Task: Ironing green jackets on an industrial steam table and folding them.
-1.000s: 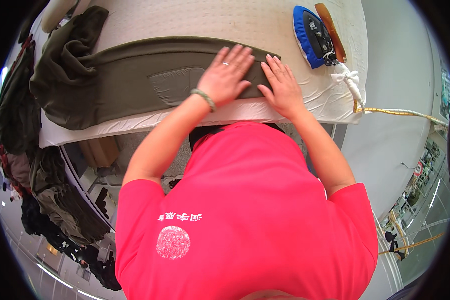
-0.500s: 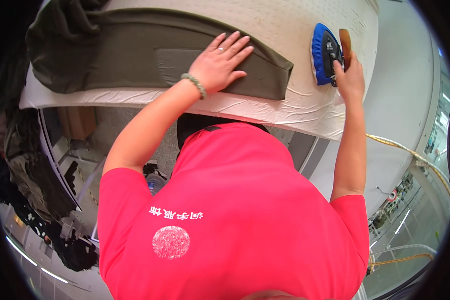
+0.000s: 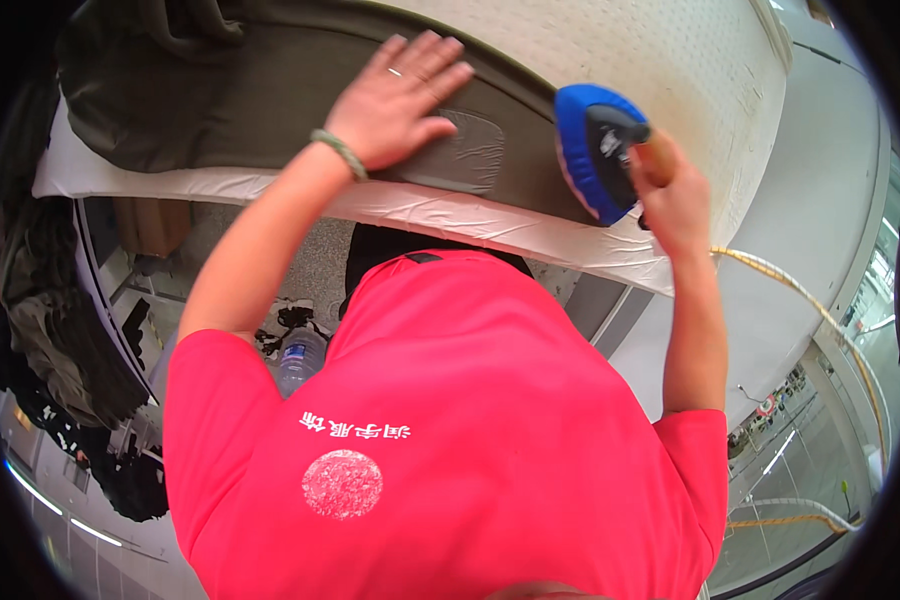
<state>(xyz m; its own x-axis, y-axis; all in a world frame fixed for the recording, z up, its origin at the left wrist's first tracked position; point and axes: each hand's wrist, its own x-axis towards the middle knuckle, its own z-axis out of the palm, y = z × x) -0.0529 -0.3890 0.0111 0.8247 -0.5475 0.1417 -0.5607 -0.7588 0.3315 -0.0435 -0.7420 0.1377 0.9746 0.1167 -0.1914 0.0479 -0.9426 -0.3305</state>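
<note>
An olive-brown garment piece point(image 3: 240, 110) lies stretched along the padded, cream-covered ironing table point(image 3: 610, 45). A rectangular patch, perhaps a pocket point(image 3: 478, 150), shows on the cloth. My left hand point(image 3: 395, 105) rests on the garment left of that patch, fingers spread, wearing a ring and a beaded bracelet. In my right hand point(image 3: 675, 200) is an iron point(image 3: 600, 150) with a blue cover around its base and a brown handle. The iron is tilted over the right end of the garment and hides that end. Whether its base touches the cloth I cannot tell.
A yellow-and-white cord point(image 3: 790, 285) runs down at the right. Dark garments point(image 3: 60, 310) hang at the left. Beneath the table are a cardboard box point(image 3: 155, 228) and a plastic bottle point(image 3: 300, 358). A pale grey panel point(image 3: 810, 190) stands beyond the table's right end.
My right hand has brought the iron leftward from the bare table to the garment's right end. My left hand has shifted left, and the pocket-like patch now shows to its right.
</note>
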